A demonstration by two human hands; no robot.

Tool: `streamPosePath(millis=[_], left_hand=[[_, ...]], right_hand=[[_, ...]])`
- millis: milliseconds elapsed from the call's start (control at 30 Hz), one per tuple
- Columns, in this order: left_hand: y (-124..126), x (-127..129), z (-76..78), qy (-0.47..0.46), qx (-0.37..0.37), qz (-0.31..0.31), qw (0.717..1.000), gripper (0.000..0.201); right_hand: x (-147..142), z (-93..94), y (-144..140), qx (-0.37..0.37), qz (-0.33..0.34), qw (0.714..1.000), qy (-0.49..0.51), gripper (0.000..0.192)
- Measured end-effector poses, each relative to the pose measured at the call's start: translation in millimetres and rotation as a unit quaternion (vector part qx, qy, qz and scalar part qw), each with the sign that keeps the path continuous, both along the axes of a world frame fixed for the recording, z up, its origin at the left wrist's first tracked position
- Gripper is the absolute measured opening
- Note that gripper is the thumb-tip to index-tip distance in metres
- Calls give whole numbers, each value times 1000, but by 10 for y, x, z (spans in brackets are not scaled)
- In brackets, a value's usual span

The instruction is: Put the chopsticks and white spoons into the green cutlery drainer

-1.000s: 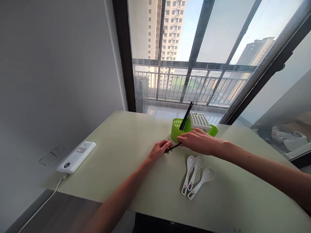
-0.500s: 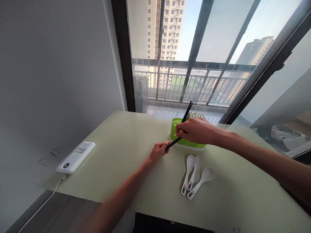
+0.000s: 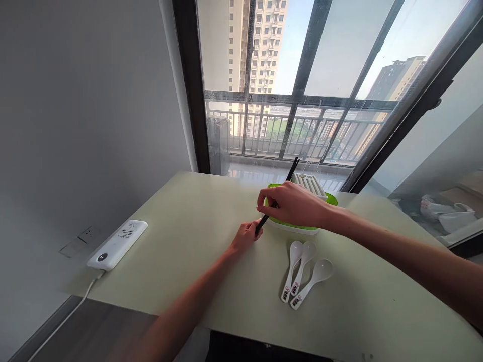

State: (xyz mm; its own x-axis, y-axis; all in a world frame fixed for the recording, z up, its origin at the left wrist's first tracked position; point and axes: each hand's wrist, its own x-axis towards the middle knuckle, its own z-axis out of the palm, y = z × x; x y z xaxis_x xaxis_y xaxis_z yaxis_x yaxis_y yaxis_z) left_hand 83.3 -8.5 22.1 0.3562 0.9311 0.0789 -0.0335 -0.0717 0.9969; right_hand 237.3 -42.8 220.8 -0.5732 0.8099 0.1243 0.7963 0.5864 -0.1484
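Observation:
A thin bundle of black chopsticks (image 3: 293, 169) slants over a green and white utensil holder (image 3: 272, 186). My left hand (image 3: 247, 234) is closed round their lower end, just in front of the holder. Higher up, the curled fingers of my right hand (image 3: 292, 203) grip the same chopsticks and cover their middle. The right hand also hides much of the holder; its slotted pale top part (image 3: 310, 185) and green rim show behind. Three white spoons lie nearer to me: a left spoon (image 3: 292, 271), a middle spoon (image 3: 304, 269) and a right spoon (image 3: 313, 284), with labels on their handles.
The pale table (image 3: 181, 241) stands against a grey wall on the left and a large window at the back. A white power strip (image 3: 118, 244) lies by the wall, its cable (image 3: 85, 296) running over the table's edge.
My right hand has slid down and left along the chopsticks, closer to my left hand. More of the holder's slotted top shows. My left hand has barely moved; the spoons lie as before.

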Motion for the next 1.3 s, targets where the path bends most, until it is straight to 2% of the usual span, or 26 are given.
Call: streamPosePath(millis=[333, 700, 867, 1033, 1200, 1300], left_hand=[[17, 13, -38, -35, -19, 5, 999, 52], [68, 9, -103, -54, -32, 2, 998, 54], [66, 0, -87, -50, -36, 17, 998, 54], [51, -2, -53, -47, -39, 39, 997, 55], [45, 13, -38, -56, -50, 53, 996, 56], [53, 24, -40, -59, -55, 54, 995, 57]], right_hand=[[-38, -98, 22, -11, 28, 998, 57, 30], [10, -181, 17, -19, 52, 992, 111, 29], [31, -181, 6, -3, 78, 988, 130, 32], [97, -19, -3, 44, 64, 983, 165, 34], [273, 307, -19, 110, 13, 970, 218, 34], [389, 490, -35, 174, -26, 958, 227, 33]])
